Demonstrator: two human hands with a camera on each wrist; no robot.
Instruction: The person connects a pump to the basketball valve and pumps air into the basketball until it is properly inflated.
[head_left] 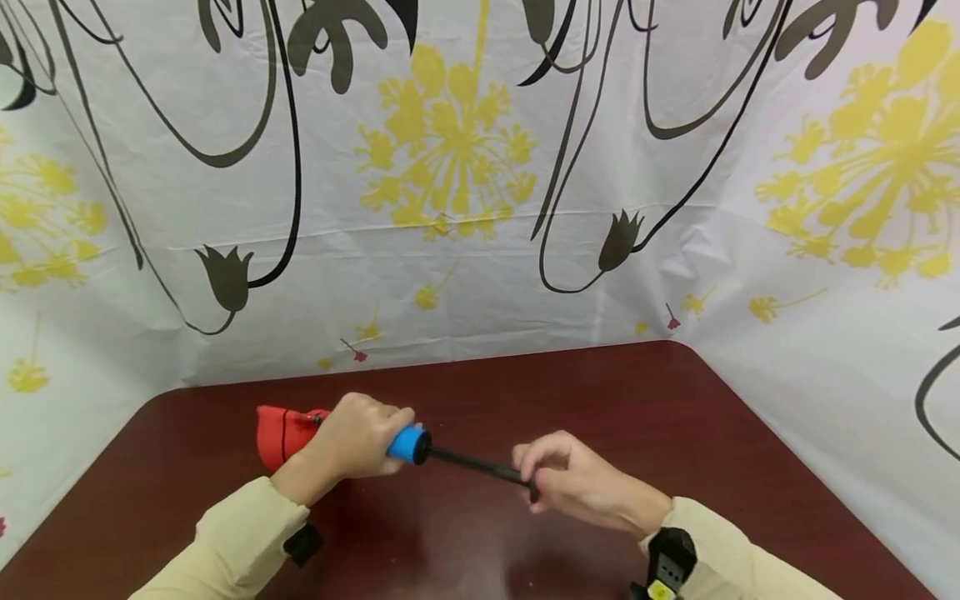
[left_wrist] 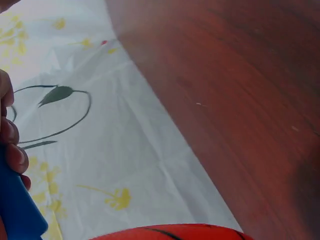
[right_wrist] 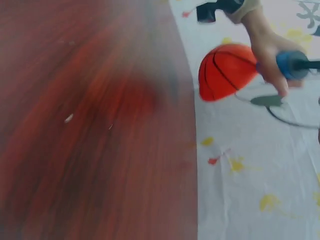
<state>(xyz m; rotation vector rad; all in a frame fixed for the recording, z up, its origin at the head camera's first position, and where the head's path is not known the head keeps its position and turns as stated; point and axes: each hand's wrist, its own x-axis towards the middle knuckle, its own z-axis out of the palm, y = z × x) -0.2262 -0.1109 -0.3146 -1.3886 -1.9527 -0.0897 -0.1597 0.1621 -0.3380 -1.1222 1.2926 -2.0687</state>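
My left hand [head_left: 363, 437] grips the blue barrel of a hand pump [head_left: 408, 446], held above the table. From the barrel a thin black rod [head_left: 476, 463] runs out to the right, drawn well out. Its black end handle is held in the curled fingers of my right hand [head_left: 577, 482]. Behind the left hand is a red ball [head_left: 279, 435] with black seam lines, slack and partly caved in. The right wrist view shows the ball [right_wrist: 225, 72] on the far side of the left hand, opposite the rod. Where pump and ball join is hidden by that hand.
Under both hands lies a dark red-brown wooden table [head_left: 480, 392] with rounded far corners. A white cloth [head_left: 465, 292] printed with yellow flowers and dark vines hangs behind and along its sides. Dark bands with devices [head_left: 670, 560] sit on both wrists.
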